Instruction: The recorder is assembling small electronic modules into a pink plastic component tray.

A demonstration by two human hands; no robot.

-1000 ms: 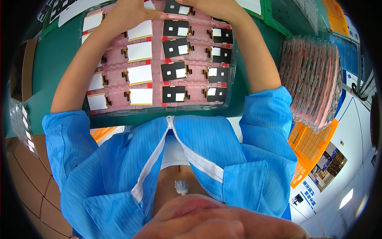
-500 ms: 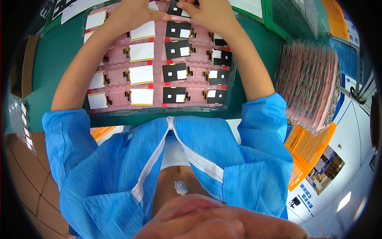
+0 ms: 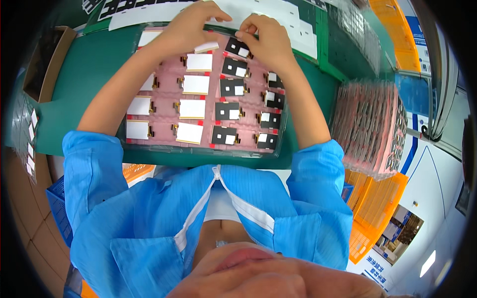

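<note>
Pink tray (image 3: 164,117) has green table (image 3: 89,79) beyond both side edges.

The pink tray (image 3: 164,126) is glossy plastic, the box (image 3: 60,65) apparently matt cardboard.

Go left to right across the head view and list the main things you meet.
Cardboard box → left hand → right hand → tray stack.
</note>
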